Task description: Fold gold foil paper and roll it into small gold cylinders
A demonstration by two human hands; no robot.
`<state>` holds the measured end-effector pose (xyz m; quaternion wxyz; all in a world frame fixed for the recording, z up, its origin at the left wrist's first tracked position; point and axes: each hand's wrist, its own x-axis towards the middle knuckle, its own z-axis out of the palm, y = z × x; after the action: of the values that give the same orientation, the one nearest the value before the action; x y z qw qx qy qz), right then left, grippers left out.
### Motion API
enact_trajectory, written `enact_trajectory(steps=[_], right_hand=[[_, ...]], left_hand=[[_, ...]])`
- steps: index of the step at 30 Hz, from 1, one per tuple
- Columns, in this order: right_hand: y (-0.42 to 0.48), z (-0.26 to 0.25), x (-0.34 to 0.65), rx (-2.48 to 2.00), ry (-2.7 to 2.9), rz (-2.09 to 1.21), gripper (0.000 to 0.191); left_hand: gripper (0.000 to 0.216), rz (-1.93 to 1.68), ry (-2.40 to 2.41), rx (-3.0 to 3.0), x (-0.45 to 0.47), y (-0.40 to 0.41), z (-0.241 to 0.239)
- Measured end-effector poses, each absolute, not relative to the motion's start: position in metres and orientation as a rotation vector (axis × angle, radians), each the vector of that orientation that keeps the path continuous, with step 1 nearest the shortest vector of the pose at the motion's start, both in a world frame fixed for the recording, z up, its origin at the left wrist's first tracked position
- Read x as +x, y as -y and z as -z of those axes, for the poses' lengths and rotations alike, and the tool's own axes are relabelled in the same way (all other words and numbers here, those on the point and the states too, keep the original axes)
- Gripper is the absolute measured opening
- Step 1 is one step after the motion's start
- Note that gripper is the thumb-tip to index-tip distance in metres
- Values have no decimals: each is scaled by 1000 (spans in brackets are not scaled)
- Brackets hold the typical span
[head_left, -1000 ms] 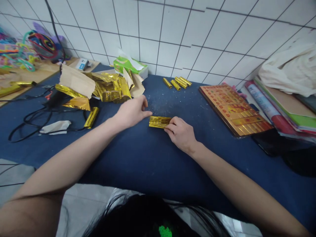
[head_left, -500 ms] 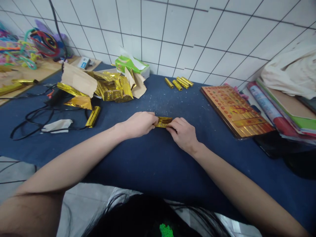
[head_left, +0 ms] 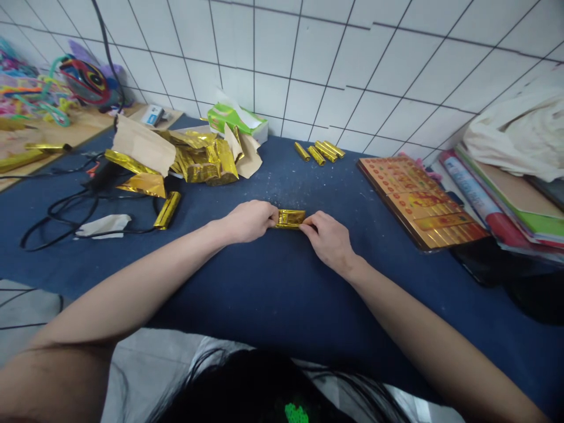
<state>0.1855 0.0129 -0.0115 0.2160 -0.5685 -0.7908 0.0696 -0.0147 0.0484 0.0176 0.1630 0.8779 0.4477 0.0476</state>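
Observation:
A small folded piece of gold foil paper [head_left: 290,218] lies on the blue tablecloth [head_left: 273,288] in the middle. My left hand [head_left: 249,220] pinches its left end with curled fingers. My right hand [head_left: 328,238] pinches its right end in the same way. Both forearms reach in from the bottom of the view. One rolled gold foil piece [head_left: 167,210] lies alone to the left. Several finished gold rolls [head_left: 319,152] lie in a row near the tiled wall.
A heap of gold foil and brown paper [head_left: 185,155] sits at the back left beside a green tissue box [head_left: 237,119]. Black cables [head_left: 66,214] run on the left. A stack of printed gold sheets [head_left: 418,197] and books [head_left: 506,194] lie right.
My left hand came in from the left and closed on the foil's left end. The foil went from a flat wider strip to a narrower fold held between both hands.

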Motion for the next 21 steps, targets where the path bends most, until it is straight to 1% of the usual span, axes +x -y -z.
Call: enact_trajectory(steps=[11, 15, 21], right_hand=[[-15, 5, 183, -1707, 2249, -255, 25], [-15, 5, 180, -1764, 2237, -216, 24], [-12, 4, 176, -1851, 2200, -151, 23]], left_hand=[[22, 12, -1531, 2396, -9, -44, -27], [28, 54, -1625, 2394, -8, -44, -26], [28, 166, -1667, 2425, -7, -43, -26]])
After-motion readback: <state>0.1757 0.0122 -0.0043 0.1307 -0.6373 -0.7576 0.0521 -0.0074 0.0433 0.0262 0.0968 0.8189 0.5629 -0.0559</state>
